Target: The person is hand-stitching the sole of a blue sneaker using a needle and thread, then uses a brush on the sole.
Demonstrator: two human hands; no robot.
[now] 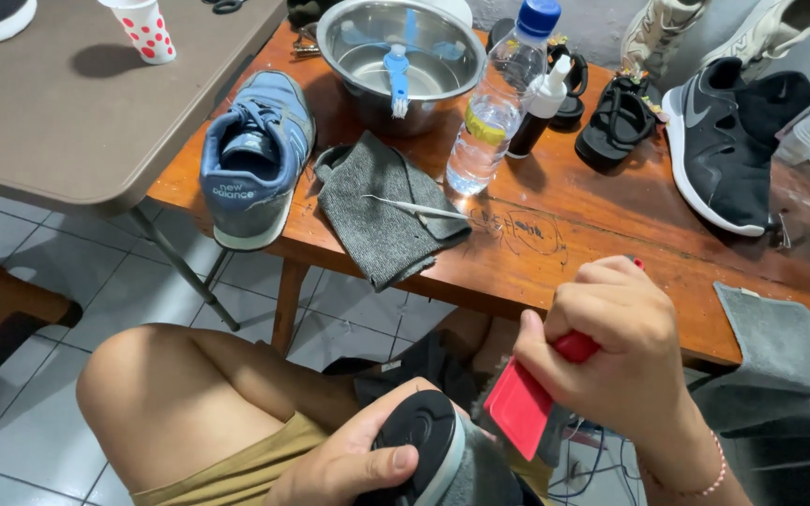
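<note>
Left hand [344, 464] clamped around the heel end of a grey shoe [442, 450], thumb pressed flat on its black sole, low over the lap beside a bare knee. Right hand [625, 351] closed in a fist on the red handle of a red brush [527, 398], held just right of the shoe, its flat red head tilted down and touching the shoe's grey side.

Beyond the right hand, across the wooden table [611, 253]: a clear plastic bottle [499, 103] with blue cap and a yellow patch showing through its lower half, standing upright; just right of it a small dark bottle [538, 108] with a white nozzle top. Up and left of the hands, a grey cloth [377, 211] hanging over the table edge, with a thin metal pick [419, 208] lying on it. Further left, a blue sneaker [257, 155], heel toward the camera, white lettering on its heel tab. Behind the cloth, a steel bowl [400, 56] holding a blue-handled brush [397, 80]. Far up and right of the right hand, a black sneaker [719, 150] and black sandals [616, 117]. On the grey folding table [67, 112] far left, a white paper cup [145, 30] with red dots.
</note>
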